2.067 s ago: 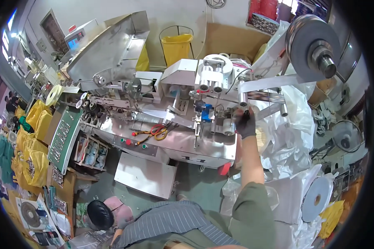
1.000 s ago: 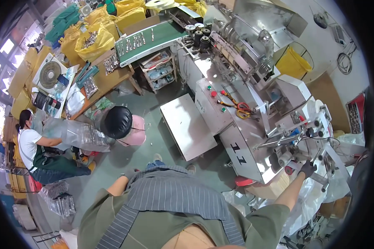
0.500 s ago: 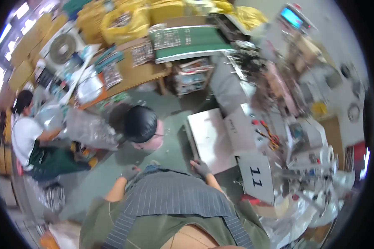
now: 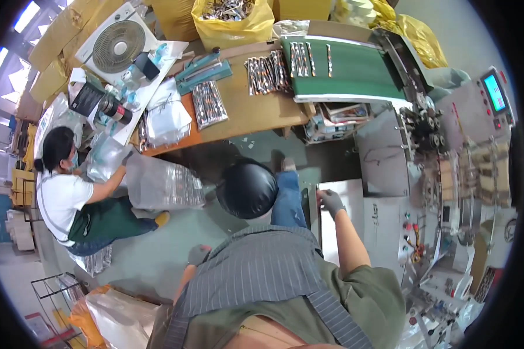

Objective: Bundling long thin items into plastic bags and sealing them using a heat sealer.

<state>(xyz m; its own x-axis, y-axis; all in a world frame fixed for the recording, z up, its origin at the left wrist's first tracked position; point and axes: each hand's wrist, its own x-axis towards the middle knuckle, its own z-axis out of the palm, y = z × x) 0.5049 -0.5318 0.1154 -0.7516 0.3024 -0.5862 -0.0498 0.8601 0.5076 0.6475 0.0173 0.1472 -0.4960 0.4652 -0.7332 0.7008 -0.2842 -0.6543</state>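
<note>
My left hand [image 4: 199,255], in a grey glove with bare fingertips, hangs low beside my striped apron [image 4: 262,262]. Its fingers are mostly turned out of sight, and no object shows in it. My right hand [image 4: 333,202], gloved the same way, is held forward with loosely bent fingers apart and nothing visible in them. It overlaps the edge of a white panel [image 4: 346,224] beside the machine; whether it touches the panel I cannot tell. Ahead of my body stands a round stool with a shiny black cover [image 4: 247,189], next to my leg in jeans.
A green conveyor belt [image 4: 349,67] carries several thin strips. Packed strips lie on the wooden table [image 4: 244,116]. Machine parts [image 4: 428,128] and a lit screen [image 4: 495,93] stand right. Left, a seated co-worker [image 4: 64,192] handles a large clear bag [image 4: 157,183]. A fan [image 4: 119,46] stands behind.
The view has shifted and drawn closer to the table and conveyor. My right hand has moved forward along the white panel, and one leg is now stretched ahead beside the stool.
</note>
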